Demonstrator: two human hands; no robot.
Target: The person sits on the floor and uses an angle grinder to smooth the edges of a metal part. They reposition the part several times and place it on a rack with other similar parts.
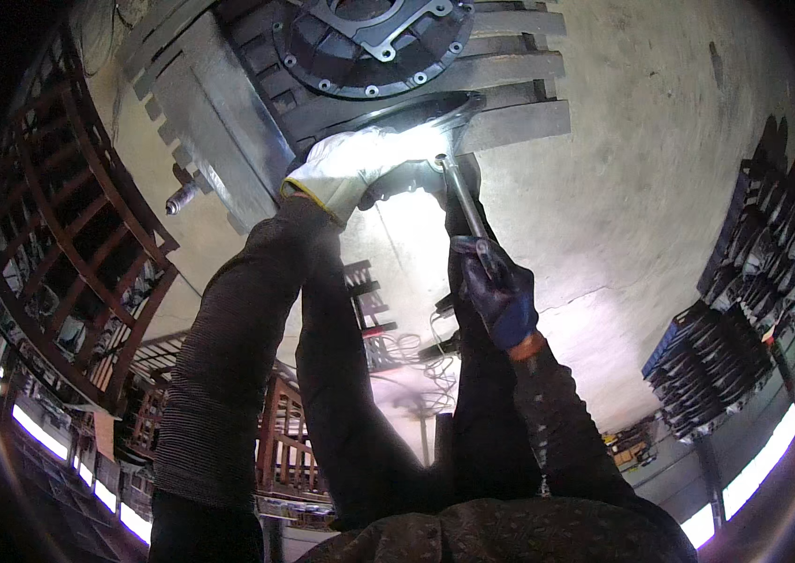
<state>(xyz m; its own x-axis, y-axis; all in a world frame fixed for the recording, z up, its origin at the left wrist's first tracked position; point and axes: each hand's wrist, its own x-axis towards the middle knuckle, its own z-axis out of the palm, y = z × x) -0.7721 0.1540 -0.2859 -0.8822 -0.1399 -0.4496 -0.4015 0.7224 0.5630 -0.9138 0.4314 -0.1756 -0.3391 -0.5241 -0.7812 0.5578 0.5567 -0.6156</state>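
My left hand [346, 169], in a white glove with a yellow cuff edge, grips a round dark metal casting [458, 111] that stands tilted against the slatted metal bench. Strong glare washes out its fingertips and part of the casting. In a dark blue glove with an orange cuff, my right hand [499, 293] is closed around a tool with a long shiny metal shaft [466, 202]. The shaft's far end meets the lower right edge of the casting. A second flanged casting [371, 70], with bolt holes around its rim, lies flat on the bench just beyond.
The slatted metal bench [515, 70] is at the top, with a steel block [219, 103] at its left. Brown metal racks [88, 244] stand on the left. Stacked dark parts [707, 366] are at the right. Cables [440, 361] lie on the concrete floor [642, 178].
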